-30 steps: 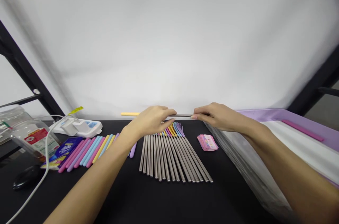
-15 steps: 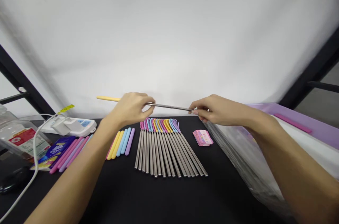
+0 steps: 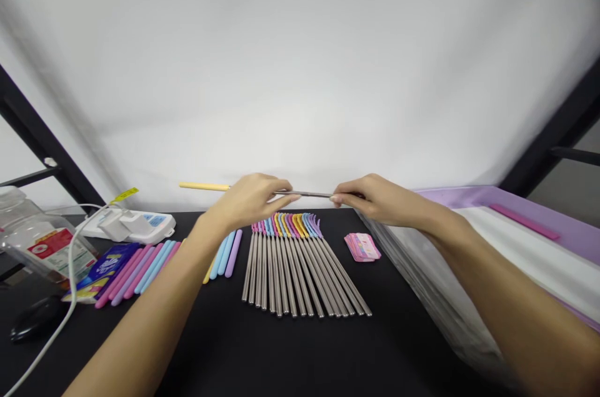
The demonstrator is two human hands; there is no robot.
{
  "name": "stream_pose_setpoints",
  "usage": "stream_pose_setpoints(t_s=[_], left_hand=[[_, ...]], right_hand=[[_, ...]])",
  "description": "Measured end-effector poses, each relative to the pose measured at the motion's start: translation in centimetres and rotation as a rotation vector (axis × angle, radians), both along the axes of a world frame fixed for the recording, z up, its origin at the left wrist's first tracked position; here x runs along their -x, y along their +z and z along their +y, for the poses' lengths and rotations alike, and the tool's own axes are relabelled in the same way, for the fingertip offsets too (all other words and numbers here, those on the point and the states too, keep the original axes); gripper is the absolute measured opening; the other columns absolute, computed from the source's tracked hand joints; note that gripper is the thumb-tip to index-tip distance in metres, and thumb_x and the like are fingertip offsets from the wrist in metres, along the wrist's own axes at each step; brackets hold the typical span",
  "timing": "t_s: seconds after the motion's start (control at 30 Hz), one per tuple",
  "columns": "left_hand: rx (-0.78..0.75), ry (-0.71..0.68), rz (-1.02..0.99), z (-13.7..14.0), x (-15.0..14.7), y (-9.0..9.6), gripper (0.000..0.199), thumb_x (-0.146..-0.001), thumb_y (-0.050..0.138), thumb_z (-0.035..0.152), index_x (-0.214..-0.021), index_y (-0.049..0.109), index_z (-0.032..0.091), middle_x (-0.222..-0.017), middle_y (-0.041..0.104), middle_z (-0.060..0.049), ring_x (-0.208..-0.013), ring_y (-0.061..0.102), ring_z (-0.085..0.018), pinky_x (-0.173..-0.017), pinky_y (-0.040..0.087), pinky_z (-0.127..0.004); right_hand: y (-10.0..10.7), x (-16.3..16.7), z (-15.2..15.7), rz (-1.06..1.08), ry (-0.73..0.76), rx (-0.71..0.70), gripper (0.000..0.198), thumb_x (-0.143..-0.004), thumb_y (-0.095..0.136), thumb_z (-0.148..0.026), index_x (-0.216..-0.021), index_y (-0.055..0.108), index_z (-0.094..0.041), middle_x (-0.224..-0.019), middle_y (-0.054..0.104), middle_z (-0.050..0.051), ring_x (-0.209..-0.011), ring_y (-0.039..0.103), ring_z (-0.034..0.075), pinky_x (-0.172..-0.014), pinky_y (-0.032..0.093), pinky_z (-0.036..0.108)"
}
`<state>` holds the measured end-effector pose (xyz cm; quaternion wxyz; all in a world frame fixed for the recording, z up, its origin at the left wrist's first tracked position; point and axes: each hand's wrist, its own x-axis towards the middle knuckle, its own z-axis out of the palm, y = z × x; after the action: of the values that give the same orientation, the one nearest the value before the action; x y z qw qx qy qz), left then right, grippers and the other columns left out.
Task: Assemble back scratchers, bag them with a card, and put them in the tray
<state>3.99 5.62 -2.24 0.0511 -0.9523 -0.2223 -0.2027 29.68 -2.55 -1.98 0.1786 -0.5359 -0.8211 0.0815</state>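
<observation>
A thin metal rod with a yellow handle (image 3: 204,186) is held level above the back of the table. My left hand (image 3: 255,197) is closed around the rod's middle, thumb and fingers pointing right. The handle sticks out to its left. At the other end, my right hand (image 3: 370,197) pinches the rod's tip, which the fingers hide. A short bare stretch of metal rod (image 3: 312,194) shows between the hands. Below them lies a fanned row of metal rods (image 3: 300,278) with curved pink, blue, yellow and purple ends pointing away from me.
Coloured handles (image 3: 140,272) lie left, partly behind my forearm, beside a blue packet (image 3: 110,266), a clear jar (image 3: 47,234), a power strip (image 3: 150,228) and a black mouse (image 3: 37,319). Small pink cards (image 3: 362,247) lie right of the rods, near clear plastic bags (image 3: 422,278) and a purple bin (image 3: 525,203).
My left hand has slid right, closer to my right hand. Less rod shows between them, and the yellow handle has shifted right. My right hand stays at the tip.
</observation>
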Motion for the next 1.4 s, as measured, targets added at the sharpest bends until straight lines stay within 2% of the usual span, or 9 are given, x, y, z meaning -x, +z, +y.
stream_pose_setpoints(t_s=[0.13, 0.27, 0.37, 0.57, 0.63, 0.87, 1.07, 1.23, 1.4], left_hand=[[-0.024, 0.074, -0.001, 0.4, 0.6, 0.5, 0.033, -0.092, 0.052, 0.045, -0.097, 0.069, 0.017, -0.068, 0.062, -0.001, -0.060, 0.054, -0.013, -0.057, 0.034, -0.025], [-0.250, 0.127, 0.015, -1.1, -1.9, -0.4, 0.028, -0.092, 0.049, 0.039, -0.099, 0.069, 0.021, -0.076, 0.065, -0.002, -0.064, 0.058, -0.016, -0.055, 0.029, -0.028], [-0.300, 0.080, 0.094, -1.8, -3.3, -1.4, 0.027, -0.094, 0.043, 0.034, -0.100, 0.066, 0.022, -0.076, 0.066, -0.001, -0.061, 0.058, -0.016, -0.052, 0.024, -0.029], [-0.262, 0.282, 0.106, 0.6, 0.8, -0.8, 0.026, -0.088, 0.047, 0.028, -0.074, 0.067, 0.017, -0.073, 0.068, -0.003, -0.063, 0.061, -0.017, -0.055, 0.030, -0.029], [-0.281, 0.282, 0.113, 0.7, 1.5, -0.5, 0.023, -0.087, 0.049, 0.029, -0.077, 0.068, 0.018, -0.075, 0.068, -0.003, -0.065, 0.062, -0.018, -0.055, 0.030, -0.030], [-0.307, 0.163, 0.110, -1.9, -2.5, -1.5, 0.025, -0.092, 0.042, 0.027, -0.100, 0.065, 0.021, -0.077, 0.068, -0.001, -0.063, 0.062, -0.017, -0.052, 0.027, -0.029], [-0.280, 0.305, 0.036, 0.6, 0.8, -0.9, 0.021, -0.086, 0.048, 0.027, -0.085, 0.068, 0.019, -0.078, 0.072, -0.003, -0.069, 0.066, -0.020, -0.058, 0.036, -0.030], [-0.305, 0.380, -0.031, 2.0, 2.6, 0.0, 0.023, -0.084, 0.048, 0.027, -0.083, 0.069, 0.020, -0.073, 0.072, -0.003, -0.066, 0.066, -0.021, -0.058, 0.038, -0.030], [-0.323, 0.449, -0.055, 2.6, 3.0, 0.0, 0.024, -0.083, 0.047, 0.027, -0.080, 0.069, 0.019, -0.069, 0.071, -0.005, -0.064, 0.066, -0.023, -0.057, 0.037, -0.030]], right_hand=[[0.1, -1.1, -0.2, 0.001, -0.018, 0.021, 0.039, -0.094, 0.042, -0.045, -0.074, 0.062, -0.018, -0.061, 0.056, 0.000, -0.056, 0.044, 0.013, -0.056, 0.030, 0.027], [-0.5, 0.0, -0.5, 0.031, -0.035, -0.006, 0.040, -0.095, 0.041, -0.046, -0.070, 0.057, -0.019, -0.056, 0.048, -0.003, -0.052, 0.039, 0.011, -0.053, 0.028, 0.027], [-0.8, 0.3, -0.8, 0.027, -0.024, 0.014, 0.040, -0.094, 0.042, -0.047, -0.071, 0.057, -0.019, -0.054, 0.046, -0.004, -0.050, 0.036, 0.010, -0.051, 0.026, 0.026], [-0.3, -2.1, -1.2, 0.019, -0.073, 0.028, 0.044, -0.092, 0.045, -0.052, -0.066, 0.056, -0.018, -0.057, 0.046, -0.002, -0.053, 0.036, 0.011, -0.054, 0.028, 0.027], [-0.1, -1.8, -1.1, 0.013, -0.046, 0.048, 0.045, -0.093, 0.042, -0.051, -0.067, 0.058, -0.018, -0.057, 0.047, -0.002, -0.053, 0.036, 0.011, -0.054, 0.028, 0.027], [-0.3, 1.3, -0.4, -0.003, 0.031, -0.002, 0.034, -0.096, 0.040, -0.043, -0.108, 0.066, -0.026, -0.060, 0.056, -0.003, -0.054, 0.044, 0.013, -0.057, 0.030, 0.026], [0.0, -2.3, -0.9, 0.089, -0.003, 0.035, 0.039, -0.092, 0.044, -0.050, -0.090, 0.069, -0.021, -0.078, 0.066, 0.002, -0.069, 0.052, 0.018, -0.064, 0.036, 0.028], [1.0, -2.8, -1.7, 0.124, -0.038, 0.087, 0.042, -0.087, 0.049, -0.058, -0.084, 0.070, -0.021, -0.075, 0.064, 0.004, -0.071, 0.052, 0.021, -0.062, 0.035, 0.030], [1.0, -3.5, -1.8, 0.055, -0.085, 0.163, 0.040, -0.084, 0.053, -0.058, -0.074, 0.066, -0.021, -0.063, 0.053, -0.001, -0.057, 0.041, 0.014, -0.054, 0.028, 0.028]])
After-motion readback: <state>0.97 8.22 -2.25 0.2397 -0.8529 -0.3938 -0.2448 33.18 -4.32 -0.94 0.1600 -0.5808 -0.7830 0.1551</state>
